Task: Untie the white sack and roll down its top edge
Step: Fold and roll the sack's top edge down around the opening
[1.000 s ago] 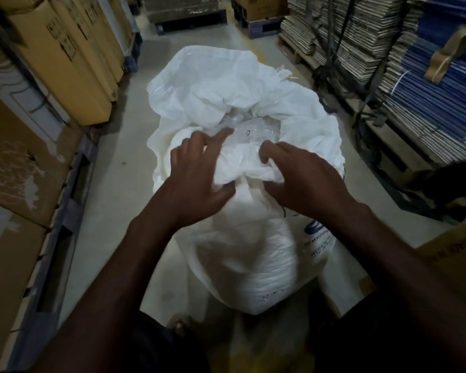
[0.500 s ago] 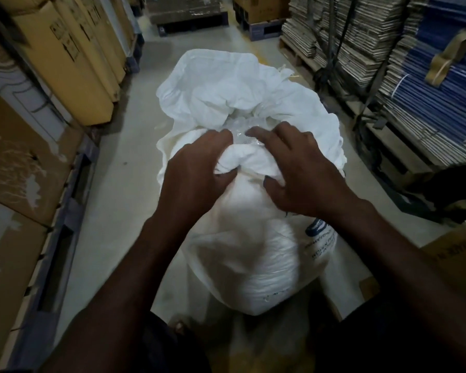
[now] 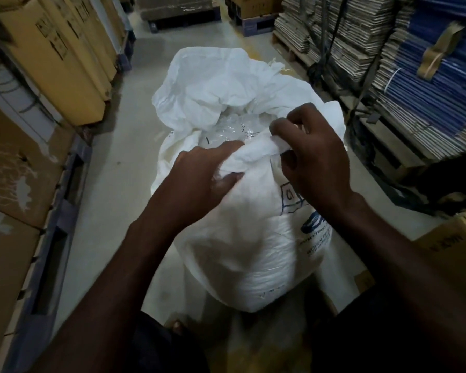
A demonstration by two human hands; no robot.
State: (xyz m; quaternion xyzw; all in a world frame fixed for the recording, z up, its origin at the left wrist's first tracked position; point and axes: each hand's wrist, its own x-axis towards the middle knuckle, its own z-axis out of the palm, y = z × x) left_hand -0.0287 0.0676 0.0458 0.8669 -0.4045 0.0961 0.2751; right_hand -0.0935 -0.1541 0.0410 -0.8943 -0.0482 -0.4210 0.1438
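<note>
Large white woven-plastic sack [image 3: 242,238] stands upright on the pale concrete floor [image 3: 124,162], centre of view, mouth already open with no tie visible; clear crinkled plastic liner [image 3: 234,127] shows inside at 12 o'clock of the hands. Left hand [image 3: 199,181] grips the near rim of the sack, fingers curled over the bunched fabric, thumb underneath. Right hand [image 3: 315,157] at 3 o'clock of the left, pinching a rolled cuff of white fabric [image 3: 264,152] between thumb and curled fingers. Far side of the rim stands up loose and crumpled at 12 o'clock, not yet rolled. Judgement: untying done, step in hand is rolling the near edge outward and down. To do it well: keep both grips on the same fold, turn the wrists outward together so the cuff stays even, then shift the hands round the rim toward 9 and 3 o'clock before the far side. Risk: catching the liner in the roll. Yellow-brown cardboard cartons [image 3: 59,57] at 10 o'clock, stacked flattened cardboard sheets [image 3: 361,44] at 2 o'clock
</note>
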